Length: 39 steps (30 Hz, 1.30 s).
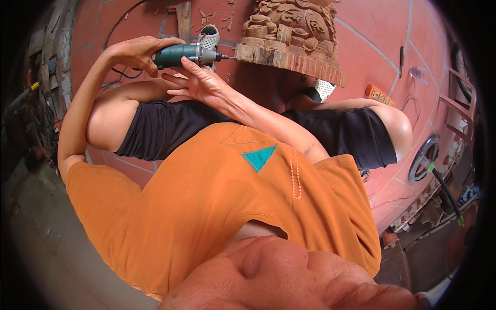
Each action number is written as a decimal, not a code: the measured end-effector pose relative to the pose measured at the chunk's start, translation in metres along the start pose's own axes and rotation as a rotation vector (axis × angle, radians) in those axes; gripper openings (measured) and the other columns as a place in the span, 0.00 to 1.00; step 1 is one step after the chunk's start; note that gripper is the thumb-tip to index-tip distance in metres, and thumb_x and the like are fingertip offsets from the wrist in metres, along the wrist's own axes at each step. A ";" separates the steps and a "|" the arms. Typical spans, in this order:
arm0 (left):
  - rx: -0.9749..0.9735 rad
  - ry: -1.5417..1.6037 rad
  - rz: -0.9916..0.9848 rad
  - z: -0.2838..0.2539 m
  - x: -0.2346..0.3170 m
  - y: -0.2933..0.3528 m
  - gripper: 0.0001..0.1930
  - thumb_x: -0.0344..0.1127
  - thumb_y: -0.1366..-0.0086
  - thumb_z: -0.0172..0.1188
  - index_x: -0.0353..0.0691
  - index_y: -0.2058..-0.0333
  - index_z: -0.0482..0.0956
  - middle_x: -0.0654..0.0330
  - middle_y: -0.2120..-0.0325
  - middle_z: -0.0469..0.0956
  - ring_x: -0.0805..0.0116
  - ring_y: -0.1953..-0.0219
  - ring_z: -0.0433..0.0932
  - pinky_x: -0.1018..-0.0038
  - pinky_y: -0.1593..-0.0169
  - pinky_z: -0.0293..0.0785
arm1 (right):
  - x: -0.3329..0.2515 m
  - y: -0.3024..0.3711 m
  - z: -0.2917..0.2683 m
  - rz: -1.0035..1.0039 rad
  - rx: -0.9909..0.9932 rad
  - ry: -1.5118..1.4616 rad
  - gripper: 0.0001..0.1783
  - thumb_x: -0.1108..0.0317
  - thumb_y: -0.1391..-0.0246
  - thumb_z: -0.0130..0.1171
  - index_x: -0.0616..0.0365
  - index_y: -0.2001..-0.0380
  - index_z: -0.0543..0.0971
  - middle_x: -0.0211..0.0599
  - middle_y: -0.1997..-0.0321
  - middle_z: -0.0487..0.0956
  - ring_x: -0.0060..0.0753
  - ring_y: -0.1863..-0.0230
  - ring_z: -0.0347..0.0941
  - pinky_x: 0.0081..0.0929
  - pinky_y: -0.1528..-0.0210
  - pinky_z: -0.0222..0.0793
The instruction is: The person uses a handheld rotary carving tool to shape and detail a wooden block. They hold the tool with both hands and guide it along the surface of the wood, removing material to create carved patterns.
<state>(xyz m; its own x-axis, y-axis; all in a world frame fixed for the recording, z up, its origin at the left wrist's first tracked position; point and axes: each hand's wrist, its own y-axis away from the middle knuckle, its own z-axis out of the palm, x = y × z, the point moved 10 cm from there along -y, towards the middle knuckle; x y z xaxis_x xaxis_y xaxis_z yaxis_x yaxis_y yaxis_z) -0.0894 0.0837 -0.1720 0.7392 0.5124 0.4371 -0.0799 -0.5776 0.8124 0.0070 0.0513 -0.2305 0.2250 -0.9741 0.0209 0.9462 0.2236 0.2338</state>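
My left hand [135, 52] is closed around the rear of a green die grinder [178, 55] with a silver-grey nose and a thin bit. The tool lies nearly level, its bit pointing right at the base of a carved wooden piece [292, 31]. Whether the bit touches the wood I cannot tell. Just below the grinder, my right hand [205, 87] is open, fingers spread and palm showing. Its thumb lies against or very near the tool's body. The carving has deep relief above a rough, flat-sided base and stands between my feet.
Wood chips [205, 18] and a wooden stick [184, 21] lie on the red tiles beyond the grinder. A dark cord [114, 32] curves at the left. Rightward are an orange power strip [380, 95], a clear plastic cup [419, 75], a dark thin tool [402, 61] and a round metal-rimmed object [413, 168].
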 end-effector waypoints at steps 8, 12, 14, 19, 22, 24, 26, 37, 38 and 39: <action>-0.029 0.013 -0.014 -0.001 0.004 0.001 0.49 0.28 0.66 0.66 0.53 0.39 0.60 0.53 0.72 0.76 0.54 0.69 0.76 0.61 0.65 0.70 | -0.002 -0.001 0.002 -0.022 -0.008 -0.015 0.36 0.51 0.48 0.66 0.52 0.41 0.66 0.42 0.36 0.66 0.47 0.32 0.56 0.59 0.39 0.63; -0.018 0.006 -0.014 0.000 -0.002 0.000 0.49 0.28 0.66 0.66 0.54 0.39 0.60 0.53 0.71 0.76 0.54 0.69 0.76 0.60 0.64 0.71 | -0.002 -0.002 0.003 -0.024 -0.013 -0.024 0.35 0.53 0.48 0.66 0.52 0.41 0.66 0.43 0.36 0.66 0.48 0.31 0.56 0.59 0.39 0.63; -0.021 -0.004 -0.022 -0.001 -0.001 -0.001 0.49 0.28 0.66 0.66 0.54 0.39 0.60 0.53 0.71 0.76 0.53 0.68 0.76 0.60 0.64 0.71 | -0.002 -0.002 0.002 -0.024 -0.008 -0.031 0.35 0.53 0.48 0.66 0.53 0.41 0.66 0.43 0.36 0.66 0.48 0.32 0.56 0.59 0.39 0.63; 0.002 -0.031 0.022 0.000 -0.005 -0.003 0.49 0.28 0.66 0.67 0.53 0.39 0.60 0.52 0.71 0.76 0.53 0.68 0.77 0.60 0.64 0.72 | -0.003 -0.002 0.004 -0.032 -0.020 -0.008 0.37 0.52 0.50 0.68 0.53 0.41 0.65 0.43 0.39 0.65 0.45 0.36 0.63 0.59 0.41 0.64; -0.003 -0.044 0.026 0.000 -0.005 -0.004 0.49 0.27 0.66 0.67 0.53 0.39 0.60 0.52 0.71 0.77 0.52 0.69 0.77 0.59 0.64 0.72 | -0.001 -0.004 0.001 -0.030 -0.020 -0.019 0.38 0.52 0.50 0.68 0.52 0.41 0.64 0.42 0.38 0.65 0.46 0.36 0.62 0.59 0.41 0.64; 0.003 -0.053 0.039 0.000 -0.006 -0.005 0.50 0.26 0.67 0.67 0.53 0.39 0.60 0.52 0.71 0.77 0.52 0.69 0.77 0.59 0.64 0.72 | 0.000 -0.004 0.000 -0.030 -0.020 -0.020 0.38 0.52 0.50 0.68 0.52 0.40 0.63 0.42 0.38 0.64 0.46 0.35 0.61 0.59 0.41 0.64; 0.020 -0.059 0.071 0.001 -0.008 -0.005 0.50 0.26 0.67 0.67 0.53 0.39 0.60 0.52 0.71 0.77 0.52 0.69 0.77 0.59 0.64 0.72 | 0.000 -0.004 0.000 -0.033 -0.023 -0.014 0.38 0.53 0.50 0.68 0.52 0.40 0.62 0.42 0.37 0.64 0.47 0.35 0.60 0.60 0.41 0.64; 0.019 -0.021 0.029 0.001 -0.014 -0.006 0.50 0.26 0.66 0.67 0.53 0.38 0.60 0.52 0.72 0.76 0.54 0.70 0.77 0.60 0.65 0.72 | -0.001 -0.007 -0.003 -0.053 -0.006 0.020 0.41 0.51 0.50 0.68 0.49 0.38 0.59 0.43 0.35 0.61 0.49 0.32 0.56 0.61 0.40 0.62; 0.023 -0.021 0.039 0.001 -0.014 -0.006 0.50 0.26 0.66 0.67 0.53 0.38 0.60 0.52 0.72 0.76 0.54 0.70 0.77 0.61 0.65 0.72 | -0.001 -0.007 -0.003 -0.054 -0.006 0.021 0.41 0.51 0.50 0.68 0.48 0.38 0.59 0.43 0.35 0.61 0.49 0.32 0.56 0.61 0.40 0.62; 0.018 -0.016 0.038 0.001 -0.014 -0.007 0.50 0.26 0.66 0.67 0.53 0.38 0.60 0.52 0.72 0.76 0.54 0.70 0.77 0.61 0.65 0.72 | -0.001 -0.007 -0.003 -0.052 -0.008 0.022 0.41 0.51 0.50 0.68 0.48 0.38 0.59 0.43 0.35 0.61 0.49 0.32 0.56 0.61 0.40 0.62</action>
<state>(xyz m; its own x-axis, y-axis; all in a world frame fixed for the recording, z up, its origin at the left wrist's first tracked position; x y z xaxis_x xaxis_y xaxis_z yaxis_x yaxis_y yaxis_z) -0.0982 0.0799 -0.1836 0.7462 0.4797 0.4616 -0.0962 -0.6084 0.7878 0.0013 0.0505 -0.2348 0.1806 -0.9835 -0.0121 0.9584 0.1732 0.2267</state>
